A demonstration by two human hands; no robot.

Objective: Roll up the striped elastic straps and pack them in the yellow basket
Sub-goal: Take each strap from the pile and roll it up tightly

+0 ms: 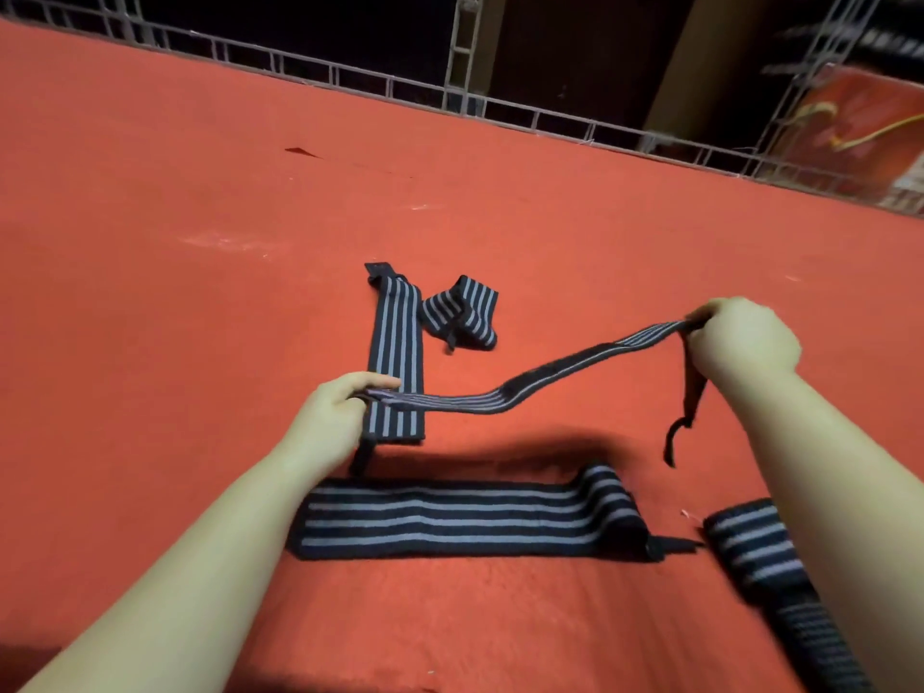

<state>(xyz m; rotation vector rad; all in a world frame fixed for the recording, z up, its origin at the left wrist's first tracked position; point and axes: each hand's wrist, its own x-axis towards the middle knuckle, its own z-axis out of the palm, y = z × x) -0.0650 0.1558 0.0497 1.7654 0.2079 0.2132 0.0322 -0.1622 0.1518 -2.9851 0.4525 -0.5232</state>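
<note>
Both hands, left (334, 410), right (745, 337), hold one strap (550, 375) aloft.

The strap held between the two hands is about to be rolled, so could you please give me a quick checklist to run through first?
1. Left hand grips one end of the held strap: ok.
2. Right hand grips the other end: ok.
3. Strap flat, without twist: not ok, it turns along its length.
4. Strap lifted off the cloth: ok, though it passes over the flat strap.
5. Thin loop dangling under the right hand, tucked away: not ok.
6. Yellow basket within reach: cannot tell, not in view.
</note>
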